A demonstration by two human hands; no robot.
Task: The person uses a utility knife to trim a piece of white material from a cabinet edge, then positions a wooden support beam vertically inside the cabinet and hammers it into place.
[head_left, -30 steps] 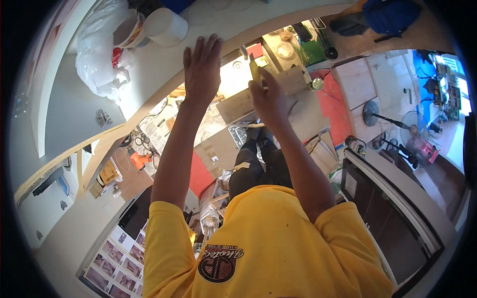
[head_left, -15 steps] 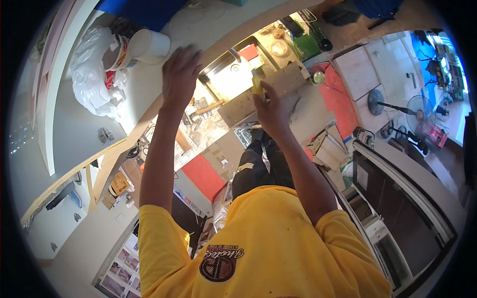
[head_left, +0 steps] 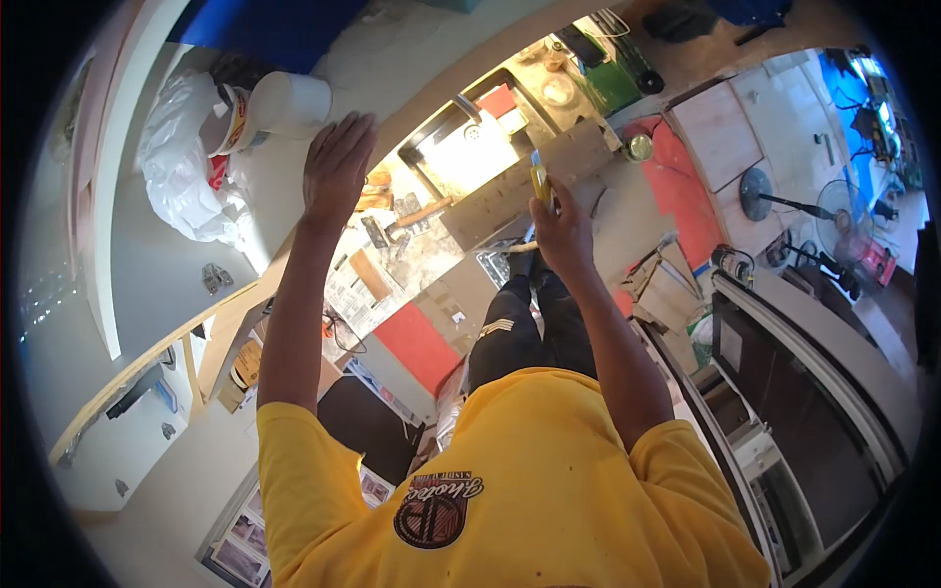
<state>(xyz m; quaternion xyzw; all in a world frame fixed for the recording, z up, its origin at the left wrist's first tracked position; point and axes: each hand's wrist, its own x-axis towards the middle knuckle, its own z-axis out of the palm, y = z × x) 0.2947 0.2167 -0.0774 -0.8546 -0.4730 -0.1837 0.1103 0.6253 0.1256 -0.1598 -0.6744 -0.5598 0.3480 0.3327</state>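
Observation:
My right hand (head_left: 566,227) is closed around a yellow utility knife (head_left: 539,182), its blade end pointing up and away from me. Beneath the knife lies a long brown board (head_left: 490,206) in front of a lit sink (head_left: 421,162). My left hand (head_left: 337,169) is stretched out with straight fingers, holding nothing. It is by the wooden edge of a white cabinet panel (head_left: 265,211), near a white bucket (head_left: 291,101). Whether the palm touches that edge I cannot tell. A hammer (head_left: 423,213) with a wooden handle rests on the littered counter between my hands.
A white plastic bag (head_left: 181,171) lies beside the bucket. Near the sink are a glass jar (head_left: 638,148) and a green box (head_left: 610,86). Standing fans (head_left: 835,216) are at the right, past a red sheet (head_left: 676,201). A sliding-door frame (head_left: 814,382) flanks my right side.
My left hand has shifted slightly left and toward me. The right hand, with the utility knife in it, has moved right and a little nearer. The whole view has shifted slightly.

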